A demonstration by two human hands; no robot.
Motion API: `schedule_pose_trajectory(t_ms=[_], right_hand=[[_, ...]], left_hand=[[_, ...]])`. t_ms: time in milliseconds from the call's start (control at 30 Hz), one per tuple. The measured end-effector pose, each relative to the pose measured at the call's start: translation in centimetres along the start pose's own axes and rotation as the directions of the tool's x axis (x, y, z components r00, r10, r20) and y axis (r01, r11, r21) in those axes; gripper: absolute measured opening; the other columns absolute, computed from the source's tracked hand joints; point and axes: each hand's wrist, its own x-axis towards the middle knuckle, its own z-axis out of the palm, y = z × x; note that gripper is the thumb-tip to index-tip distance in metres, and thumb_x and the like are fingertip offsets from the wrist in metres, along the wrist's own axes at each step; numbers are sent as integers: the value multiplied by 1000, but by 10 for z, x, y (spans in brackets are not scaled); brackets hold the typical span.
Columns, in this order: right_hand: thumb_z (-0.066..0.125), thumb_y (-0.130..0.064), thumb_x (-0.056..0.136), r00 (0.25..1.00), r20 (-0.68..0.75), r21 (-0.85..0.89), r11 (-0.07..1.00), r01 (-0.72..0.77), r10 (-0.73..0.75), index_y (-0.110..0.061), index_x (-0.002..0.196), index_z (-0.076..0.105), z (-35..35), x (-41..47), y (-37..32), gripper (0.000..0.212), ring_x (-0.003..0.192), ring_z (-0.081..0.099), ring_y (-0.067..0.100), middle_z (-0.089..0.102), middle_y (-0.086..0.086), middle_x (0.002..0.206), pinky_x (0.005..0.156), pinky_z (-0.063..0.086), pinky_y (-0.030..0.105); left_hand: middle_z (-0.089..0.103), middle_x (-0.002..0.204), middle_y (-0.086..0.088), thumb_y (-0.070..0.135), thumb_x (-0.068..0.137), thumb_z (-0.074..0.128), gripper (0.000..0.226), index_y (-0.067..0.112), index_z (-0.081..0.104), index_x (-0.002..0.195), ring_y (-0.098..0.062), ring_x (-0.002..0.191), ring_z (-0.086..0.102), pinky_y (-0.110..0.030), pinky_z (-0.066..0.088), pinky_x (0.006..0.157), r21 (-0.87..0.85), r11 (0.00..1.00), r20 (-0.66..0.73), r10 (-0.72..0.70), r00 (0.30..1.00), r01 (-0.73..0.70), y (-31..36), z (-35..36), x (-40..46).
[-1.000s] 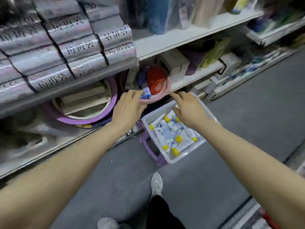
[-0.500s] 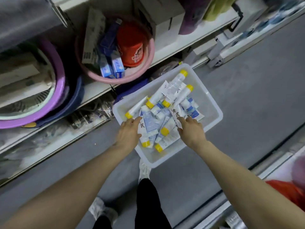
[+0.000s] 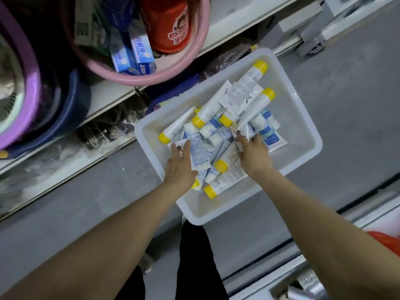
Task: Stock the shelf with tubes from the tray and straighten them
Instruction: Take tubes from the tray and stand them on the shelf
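A white plastic tray [image 3: 303, 118] sits low in front of the shelf and holds a loose pile of several white tubes [image 3: 240, 96] with yellow caps, lying crosswise over one another. My left hand [image 3: 179, 167] reaches into the tray's left side, fingers flat on a tube with printed characters and the thumb side tucked under a blue-and-white tube [image 3: 199, 152]. My right hand [image 3: 255, 156] rests on the pile's near right part, fingertips pressed on tubes. Whether either hand grips a tube is hidden.
On the white shelf [image 3: 108, 98] above the tray stands a pink basin [image 3: 151, 76] holding blue toothpaste boxes [image 3: 140, 50] and a red cup [image 3: 168, 24]. A purple basin [image 3: 32, 94] lies at the left. Grey floor [image 3: 346, 72] runs right; my black trousers [image 3: 194, 256] are below.
The view has dropped from the shelf to the tray. Both hands came down from the pink basin's rim into the tray and now lie on the tubes, slightly deeper than half a second ago.
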Motion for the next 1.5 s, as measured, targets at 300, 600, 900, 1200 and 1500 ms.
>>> schedule_pose_trajectory(t_ms=[300,600,900,1200,1500], right_hand=[[50,-4,90,999,24,-60,998,34,-33,-28,137,41,5,4,-1,54,109,43,37,48,16,113,83,43,41],[52,3,84,985,-43,43,985,169,-167,-23,122,53,-11,-32,-16,46,82,57,38,48,13,105,68,49,41],[52,-5,88,921,-206,79,932,353,-331,-19,124,53,-77,-96,-87,38,80,55,38,47,14,107,59,30,31],[55,-12,88,745,-381,-85,823,561,-548,-21,124,53,-145,-192,-224,37,77,56,39,47,13,108,61,48,41],[56,-23,87,417,-481,-335,602,725,-771,-22,122,53,-185,-300,-396,35,69,57,42,49,13,101,55,49,44]], left_hand=[[36,142,-14,11,82,71,77,27,30,145,-37,119,42,-43,38,99,-122,989,-196,-106,975,83,6,8,12],[51,114,-5,4,86,59,58,38,42,130,-28,103,52,-34,43,83,-269,949,-224,107,969,-167,-2,-8,-20],[48,127,-8,-6,85,52,62,30,43,135,-25,114,49,-20,32,84,-292,906,-316,213,925,-308,-19,-65,-102],[57,127,-1,-4,80,59,61,29,50,130,-22,117,52,-30,38,96,-198,859,-624,261,737,-472,-106,-167,-227],[60,125,3,4,82,62,55,36,50,125,-22,105,58,-34,44,90,-38,862,-847,240,474,-506,-233,-272,-369]])
